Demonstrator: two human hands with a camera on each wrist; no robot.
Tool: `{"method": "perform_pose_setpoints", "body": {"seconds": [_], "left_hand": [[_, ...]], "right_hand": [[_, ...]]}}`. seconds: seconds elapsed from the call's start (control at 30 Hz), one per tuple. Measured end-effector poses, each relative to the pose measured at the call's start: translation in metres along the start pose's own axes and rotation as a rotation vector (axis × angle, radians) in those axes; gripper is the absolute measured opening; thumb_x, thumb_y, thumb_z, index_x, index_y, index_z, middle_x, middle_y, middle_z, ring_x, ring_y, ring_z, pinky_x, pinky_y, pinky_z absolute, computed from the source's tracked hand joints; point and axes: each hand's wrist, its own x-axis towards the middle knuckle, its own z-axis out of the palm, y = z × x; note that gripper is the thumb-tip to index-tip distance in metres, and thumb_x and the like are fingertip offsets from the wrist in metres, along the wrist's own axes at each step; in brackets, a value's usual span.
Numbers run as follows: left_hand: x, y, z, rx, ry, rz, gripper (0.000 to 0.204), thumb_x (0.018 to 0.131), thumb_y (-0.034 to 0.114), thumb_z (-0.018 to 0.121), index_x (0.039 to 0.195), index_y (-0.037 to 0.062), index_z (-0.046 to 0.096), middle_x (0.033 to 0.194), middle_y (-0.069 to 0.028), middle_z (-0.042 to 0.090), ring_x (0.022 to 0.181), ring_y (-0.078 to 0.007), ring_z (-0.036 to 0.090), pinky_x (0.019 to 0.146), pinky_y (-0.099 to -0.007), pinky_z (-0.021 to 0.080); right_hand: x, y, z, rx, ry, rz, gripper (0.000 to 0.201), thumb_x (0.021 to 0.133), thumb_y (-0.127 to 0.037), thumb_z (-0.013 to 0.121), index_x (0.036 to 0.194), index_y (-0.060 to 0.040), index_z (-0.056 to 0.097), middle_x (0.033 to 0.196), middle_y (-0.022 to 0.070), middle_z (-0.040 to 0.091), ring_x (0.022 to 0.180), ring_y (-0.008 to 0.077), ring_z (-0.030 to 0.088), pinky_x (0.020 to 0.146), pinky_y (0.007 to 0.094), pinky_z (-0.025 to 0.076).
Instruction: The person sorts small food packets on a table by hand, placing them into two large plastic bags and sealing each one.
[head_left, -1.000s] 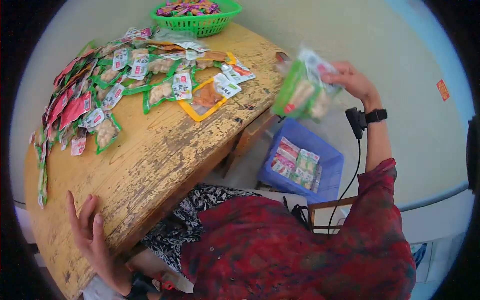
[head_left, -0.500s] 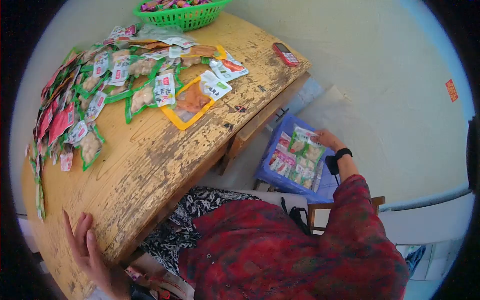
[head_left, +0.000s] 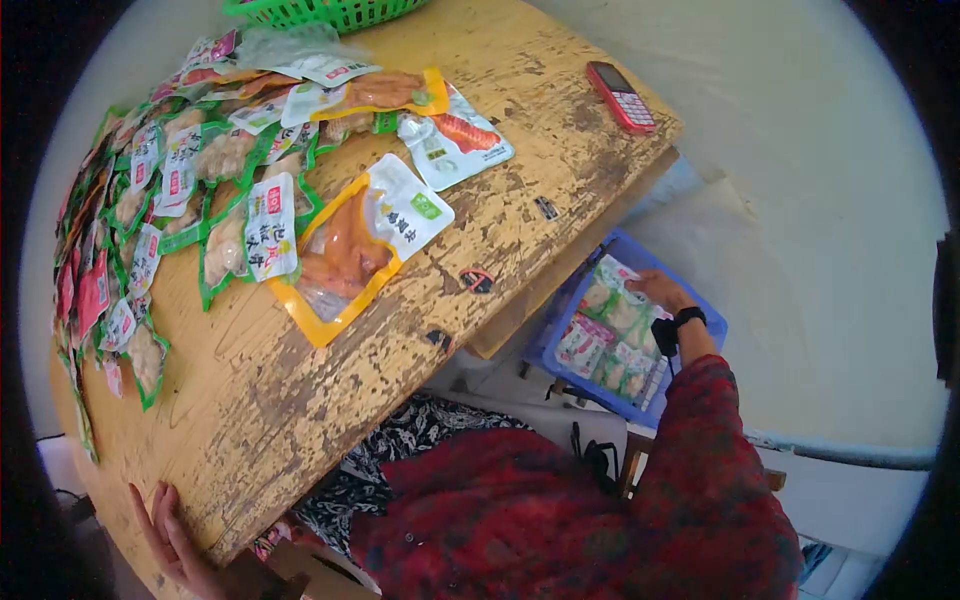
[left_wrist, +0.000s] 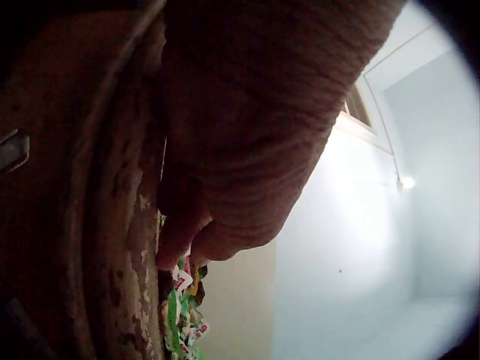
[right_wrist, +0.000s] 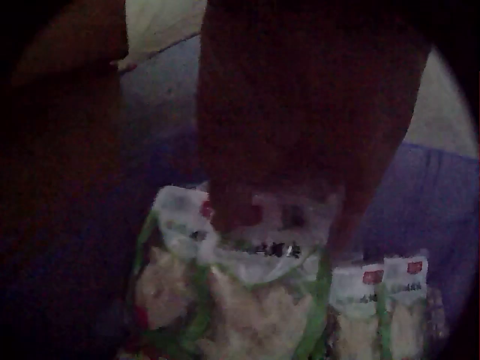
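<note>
My right hand (head_left: 660,291) is down inside the blue plastic basket (head_left: 721,326). It pinches the white tops of green-edged packets of pale chicken feet (head_left: 621,314). In the right wrist view the dark hand (right_wrist: 300,112) covers part of a packet's top (right_wrist: 262,307), thumb in front and fingers behind; a second packet (right_wrist: 161,289) overlaps on its left. My left hand (head_left: 172,540) rests at the near table edge, fingers extended, holding nothing. From the left wrist, that hand (left_wrist: 240,142) lies along the worn table rim (left_wrist: 124,262).
A heap of sealed food packets (head_left: 225,155) covers the far left of the wooden table (head_left: 250,420). A yellow-edged packet (head_left: 350,250) lies nearest its front edge. A red phone (head_left: 622,97) sits by the right corner. The green basket (head_left: 340,12) stands at the back.
My right hand has carried the green-edged packets from beside the table down into the blue basket. The left hand has stayed by the table edge. The head view has shifted closer.
</note>
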Motion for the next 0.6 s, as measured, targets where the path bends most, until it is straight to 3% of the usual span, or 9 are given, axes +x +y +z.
{"method": "perform_pose_setpoints", "body": {"seconds": [0.13,0.23,0.3,0.37,0.4,0.47,0.5,0.53,0.6], "left_hand": [[0.004,-0.006,-0.004,0.024,0.012,-0.013,0.057,0.103,0.021,0.065,0.149,-0.0068,0.048,0.126,-0.0231,0.069,0.119,-0.0327,0.064,0.109,-0.0457,0.049],[0.009,-0.055,-0.028,0.066,0.012,0.026,0.036,0.106,0.013,0.051,0.134,-0.0079,0.059,0.149,-0.0205,0.054,0.131,-0.0259,0.058,0.115,-0.0398,0.042],[0.008,-0.075,-0.030,0.002,-0.020,0.067,0.047,0.104,0.016,0.055,0.144,-0.0086,0.051,0.138,-0.0197,0.061,0.129,-0.0241,0.058,0.116,-0.0388,0.039],[0.006,-0.039,-0.019,0.004,0.068,-0.057,0.041,0.102,0.015,0.060,0.139,-0.0032,0.060,0.131,-0.0192,0.067,0.121,-0.0218,0.062,0.110,-0.0365,0.046],[0.000,-0.010,0.001,-0.019,0.155,-0.134,0.047,0.100,0.015,0.064,0.143,-0.0026,0.057,0.125,-0.0168,0.070,0.119,-0.0194,0.063,0.109,-0.0335,0.046],[0.001,-0.028,-0.009,-0.025,0.157,-0.060,0.053,0.097,0.007,0.061,0.148,-0.0050,0.050,0.118,-0.0162,0.072,0.114,-0.0198,0.065,0.108,-0.0333,0.046],[0.002,-0.021,-0.009,-0.124,0.156,-0.118,0.053,0.096,0.004,0.061,0.147,-0.0046,0.051,0.115,-0.0151,0.073,0.111,-0.0198,0.067,0.105,-0.0330,0.048],[0.001,-0.023,-0.014,-0.139,0.147,-0.109,0.053,0.095,0.003,0.063,0.146,-0.0049,0.052,0.113,-0.0144,0.074,0.110,-0.0197,0.068,0.105,-0.0330,0.048],[0.001,-0.027,-0.024,-0.151,0.160,-0.115,0.053,0.096,0.007,0.066,0.146,-0.0024,0.052,0.109,-0.0125,0.076,0.108,-0.0181,0.068,0.102,-0.0329,0.049]], "right_hand": [[0.011,0.005,0.021,-0.368,0.270,-0.016,0.054,0.089,-0.039,0.078,0.131,-0.0068,0.066,0.129,0.0183,0.068,0.124,0.0349,0.062,0.102,0.0450,0.050],[0.009,0.000,0.029,-0.552,0.387,0.019,0.047,0.086,-0.035,0.078,0.125,-0.0097,0.068,0.125,0.0181,0.069,0.120,0.0383,0.064,0.097,0.0478,0.052],[0.006,-0.004,0.039,-0.641,0.458,-0.005,0.042,0.085,-0.030,0.077,0.122,-0.0112,0.068,0.121,0.0170,0.071,0.113,0.0396,0.066,0.093,0.0491,0.054],[0.016,0.023,0.037,-0.573,0.631,-0.293,0.034,0.087,-0.022,0.072,0.118,-0.0102,0.068,0.111,0.0178,0.073,0.102,0.0411,0.069,0.085,0.0518,0.055],[0.020,0.012,0.031,-0.652,0.554,-0.156,0.030,0.088,-0.019,0.068,0.116,-0.0091,0.070,0.108,0.0197,0.073,0.101,0.0421,0.068,0.084,0.0521,0.054],[0.019,0.003,0.026,-0.386,0.584,-0.313,0.029,0.090,-0.019,0.068,0.116,-0.0061,0.071,0.108,0.0194,0.073,0.097,0.0432,0.068,0.083,0.0495,0.054],[0.036,0.018,0.028,-0.485,0.717,-0.654,0.022,0.093,-0.017,0.067,0.110,-0.0034,0.071,0.098,0.0161,0.074,0.089,0.0351,0.070,0.079,0.0440,0.056],[0.016,-0.016,0.037,0.087,0.455,-0.480,0.014,0.097,-0.015,0.066,0.100,-0.0022,0.070,0.084,0.0119,0.070,0.078,0.0231,0.068,0.073,0.0382,0.056],[0.005,-0.057,0.034,-0.110,0.181,-0.551,0.016,0.097,-0.014,0.066,0.089,-0.0006,0.066,0.075,0.0091,0.065,0.068,0.0160,0.062,0.063,0.0353,0.055]]}}
